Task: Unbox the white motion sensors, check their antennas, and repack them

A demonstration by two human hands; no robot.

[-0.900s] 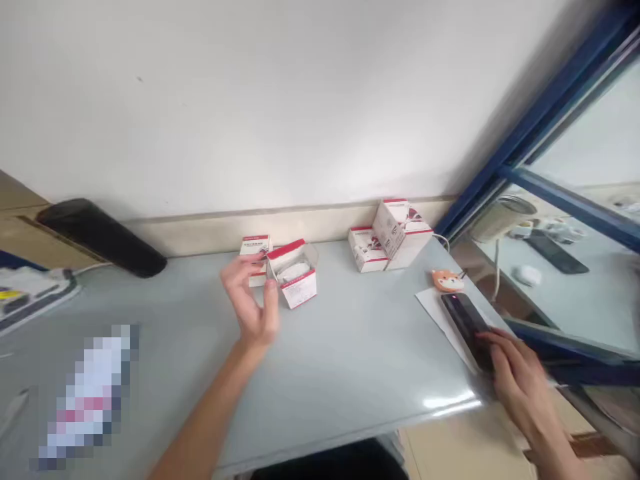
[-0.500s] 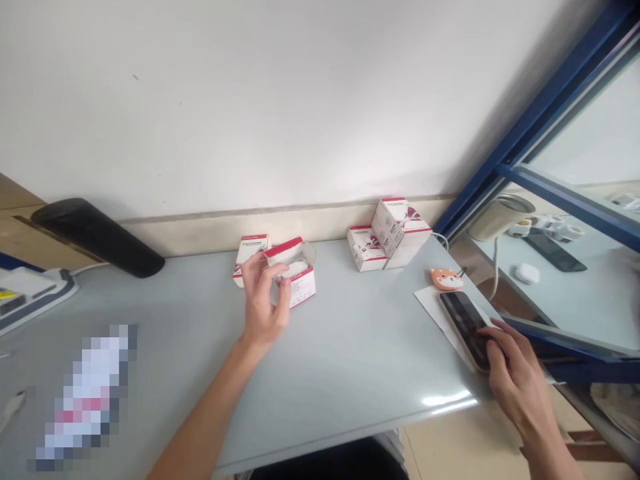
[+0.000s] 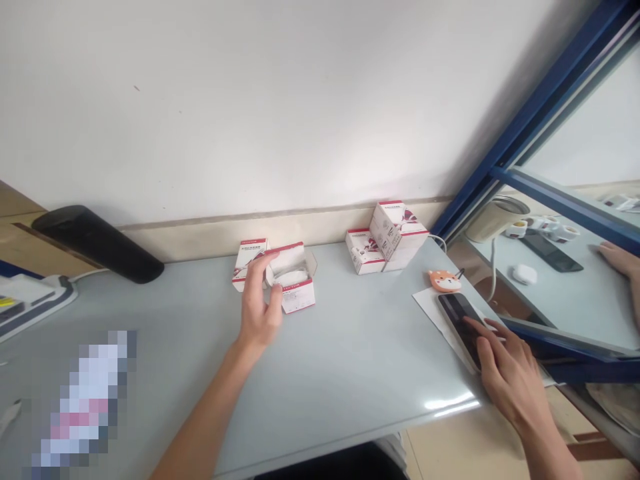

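Observation:
My left hand (image 3: 259, 303) is at the left side of an open white-and-red carton (image 3: 299, 298) standing on the desk. Its thumb lies by the front corner and its index finger by the back corner, spanning the side. The carton's lid flap is raised, and a rounded white item (image 3: 293, 277) shows inside. A second, closed carton (image 3: 249, 257) stands just behind my left hand, partly hidden. My right hand (image 3: 513, 370) rests with stretched fingers over a dark smartphone (image 3: 457, 319), fingertips at its screen. The phone lies on a white sheet (image 3: 425, 303).
Several closed cartons (image 3: 403, 233) are stacked by the wall. An orange animal-face pouch (image 3: 445, 281) sits beyond the phone. A black cylinder-like object (image 3: 100, 243) leans at the back left. A blue-framed mirror-like pane (image 3: 550, 280) borders the desk (image 3: 350, 373) on the right.
My left fingers have come out of the carton's opening to its left side, and the carton has turned slightly. My right hand has slid a little left over the phone.

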